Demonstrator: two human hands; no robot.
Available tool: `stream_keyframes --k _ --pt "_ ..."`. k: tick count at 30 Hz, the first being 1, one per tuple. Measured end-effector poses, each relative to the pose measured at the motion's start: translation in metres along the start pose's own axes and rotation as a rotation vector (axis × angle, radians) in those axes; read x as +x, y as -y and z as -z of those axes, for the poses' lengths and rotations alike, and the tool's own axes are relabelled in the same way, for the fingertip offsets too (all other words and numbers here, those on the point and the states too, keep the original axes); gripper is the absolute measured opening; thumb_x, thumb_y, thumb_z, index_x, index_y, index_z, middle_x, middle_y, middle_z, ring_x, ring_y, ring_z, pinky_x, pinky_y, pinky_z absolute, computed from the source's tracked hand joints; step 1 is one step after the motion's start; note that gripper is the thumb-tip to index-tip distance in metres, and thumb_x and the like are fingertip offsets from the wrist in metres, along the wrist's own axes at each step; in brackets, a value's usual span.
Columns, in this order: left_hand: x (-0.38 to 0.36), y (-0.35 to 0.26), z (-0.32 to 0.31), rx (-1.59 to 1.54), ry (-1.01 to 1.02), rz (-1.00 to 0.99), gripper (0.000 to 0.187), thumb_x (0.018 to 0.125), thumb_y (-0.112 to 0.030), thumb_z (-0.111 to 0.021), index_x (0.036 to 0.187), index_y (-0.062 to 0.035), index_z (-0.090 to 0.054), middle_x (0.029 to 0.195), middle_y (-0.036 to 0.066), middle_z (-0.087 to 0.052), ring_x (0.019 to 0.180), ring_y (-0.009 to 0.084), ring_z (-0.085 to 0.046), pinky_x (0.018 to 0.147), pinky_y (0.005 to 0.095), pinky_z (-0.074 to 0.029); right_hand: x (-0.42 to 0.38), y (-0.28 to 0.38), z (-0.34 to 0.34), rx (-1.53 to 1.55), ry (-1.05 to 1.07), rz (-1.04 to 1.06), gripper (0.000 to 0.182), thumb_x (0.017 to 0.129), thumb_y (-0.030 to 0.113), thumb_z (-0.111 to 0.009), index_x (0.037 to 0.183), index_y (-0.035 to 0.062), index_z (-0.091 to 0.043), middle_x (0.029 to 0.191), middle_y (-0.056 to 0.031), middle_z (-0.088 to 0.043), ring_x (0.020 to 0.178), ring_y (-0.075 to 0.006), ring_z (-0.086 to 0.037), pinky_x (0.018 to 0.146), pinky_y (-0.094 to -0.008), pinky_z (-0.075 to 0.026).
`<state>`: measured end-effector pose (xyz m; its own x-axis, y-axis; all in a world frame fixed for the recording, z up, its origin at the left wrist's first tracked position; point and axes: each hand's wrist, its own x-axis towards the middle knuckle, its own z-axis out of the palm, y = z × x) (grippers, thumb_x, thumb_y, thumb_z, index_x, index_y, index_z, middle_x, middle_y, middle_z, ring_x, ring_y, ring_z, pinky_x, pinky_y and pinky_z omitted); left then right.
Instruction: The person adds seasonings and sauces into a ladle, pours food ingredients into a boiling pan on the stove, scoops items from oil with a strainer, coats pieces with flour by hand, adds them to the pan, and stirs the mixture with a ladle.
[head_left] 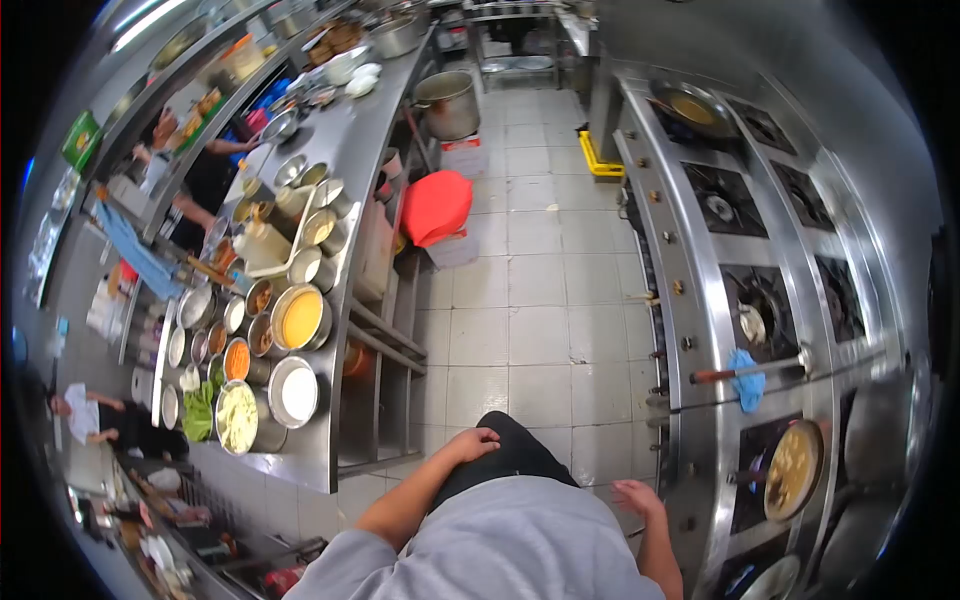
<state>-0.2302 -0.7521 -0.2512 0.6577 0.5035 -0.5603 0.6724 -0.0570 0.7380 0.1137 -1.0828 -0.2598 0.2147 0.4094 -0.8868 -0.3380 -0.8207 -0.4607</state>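
My left hand [471,446] hangs in front of my dark-clad thigh, its fingers loosely curled with nothing visible in them. Beside my right hip, close to the stove's front edge, my right hand [637,496] is open and holds nothing. Nearest to it on the stove, a pan [793,470] contains yellowish food pieces, with flame showing at its left side. Above that pan, a wooden-handled ladle [722,375] lies across the stove top, and a blue cloth [746,381] is draped by its handle.
On my left, a steel counter [328,425] bears several food containers, including a yellow-filled pot [300,319]. A red-covered bin [437,208] and large stockpot [447,105] stand along the tiled aisle [535,290]. Another pan [692,108] sits farther up the stove. Other people work beyond the counter.
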Motion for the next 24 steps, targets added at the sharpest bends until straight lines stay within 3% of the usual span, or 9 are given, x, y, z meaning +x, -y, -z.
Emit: stream_keyframes --k 2,3,5,9,11,13,17,20,24 --pt "0.001 -0.026 0.013 -0.079 0.107 -0.005 0.041 0.081 -0.032 -0.071 0.114 -0.008 -0.063 0.099 0.01 -0.069 0.092 0.0195 -0.064 0.082 0.031 -0.049 0.012 0.053 -0.019 -0.13 0.265 0.019 0.031 0.09 0.029 -0.06 0.116 0.0111 -0.063 0.111 -0.0031 -0.065 0.1 -0.0188 -0.062 0.082 -0.0346 -0.049" --pt "0.003 -0.036 0.017 -0.103 0.093 0.008 0.041 0.081 -0.032 -0.071 0.114 -0.008 -0.063 0.099 0.01 -0.069 0.092 0.0195 -0.064 0.082 0.031 -0.049 0.02 0.076 -0.033 -0.156 0.276 0.007 0.031 0.09 0.029 -0.06 0.116 0.0111 -0.063 0.111 -0.0031 -0.065 0.1 -0.0188 -0.062 0.082 -0.0346 -0.049" --pt "0.02 -0.042 0.018 -0.008 0.287 -0.051 0.043 0.081 -0.031 -0.071 0.116 -0.0092 -0.061 0.097 0.01 -0.068 0.09 0.0211 -0.064 0.081 0.0322 -0.05 0.037 0.114 -0.059 -0.468 0.483 0.008 0.029 0.089 0.03 -0.06 0.112 0.0134 -0.065 0.114 -0.0041 -0.064 0.112 -0.021 -0.057 0.089 -0.0373 -0.047" --pt "0.075 -0.044 0.025 0.183 0.238 -0.276 0.046 0.08 -0.024 -0.069 0.122 -0.0081 -0.058 0.109 0.016 -0.064 0.102 0.0294 -0.062 0.087 0.0372 -0.049 0.061 0.181 -0.065 -0.817 0.687 -0.057 0.028 0.089 0.03 -0.06 0.111 0.0139 -0.065 0.114 -0.0046 -0.064 0.112 -0.0221 -0.057 0.089 -0.038 -0.047" --pt "0.106 -0.058 0.051 0.036 0.282 -0.274 0.051 0.081 -0.024 -0.066 0.128 -0.0085 -0.054 0.123 0.016 -0.059 0.115 0.0325 -0.055 0.097 0.0389 -0.044 0.072 0.218 -0.06 -0.886 0.692 -0.095 0.027 0.088 0.029 -0.06 0.11 0.0141 -0.066 0.114 -0.0048 -0.064 0.112 -0.0226 -0.057 0.089 -0.0384 -0.047" --pt "0.135 -0.064 0.08 -0.009 0.386 -0.171 0.052 0.083 -0.027 -0.064 0.13 -0.0079 -0.052 0.126 0.016 -0.057 0.117 0.0326 -0.054 0.099 0.038 -0.042 0.083 0.26 -0.06 -0.935 0.672 -0.113 0.027 0.088 0.029 -0.06 0.11 0.0144 -0.066 0.114 -0.0051 -0.064 0.112 -0.0231 -0.057 0.088 -0.0388 -0.047" --pt "0.195 -0.068 0.135 0.134 0.514 -0.221 0.055 0.084 -0.031 -0.063 0.131 -0.0073 -0.051 0.127 0.016 -0.057 0.117 0.0326 -0.054 0.099 0.0378 -0.042 0.111 0.344 -0.073 -1.072 0.581 -0.056 0.026 0.088 0.029 -0.06 0.109 0.0149 -0.066 0.114 -0.0056 -0.064 0.113 -0.0242 -0.057 0.088 -0.0395 -0.047" --pt "0.225 -0.081 0.162 0.184 0.622 -0.052 0.063 0.08 -0.035 -0.066 0.134 -0.0082 -0.048 0.13 0.016 -0.055 0.118 0.0332 -0.053 0.098 0.0391 -0.042 0.131 0.395 -0.096 -1.208 0.482 0.036 0.025 0.087 0.029 -0.06 0.108 0.0153 -0.067 0.114 -0.006 -0.064 0.113 -0.025 -0.057 0.088 -0.0401 -0.048" --pt "0.261 -0.088 0.19 0.201 0.616 -0.09 0.057 0.081 -0.028 -0.066 0.133 -0.0129 -0.05 0.125 0.016 -0.059 0.113 0.0329 -0.056 0.095 0.0402 -0.045 0.166 0.454 -0.122 -1.397 0.324 0.146 0.025 0.087 0.028 -0.06 0.107 0.0158 -0.067 0.114 -0.0065 -0.064 0.113 -0.0261 -0.056 0.088 -0.0408 -0.048"
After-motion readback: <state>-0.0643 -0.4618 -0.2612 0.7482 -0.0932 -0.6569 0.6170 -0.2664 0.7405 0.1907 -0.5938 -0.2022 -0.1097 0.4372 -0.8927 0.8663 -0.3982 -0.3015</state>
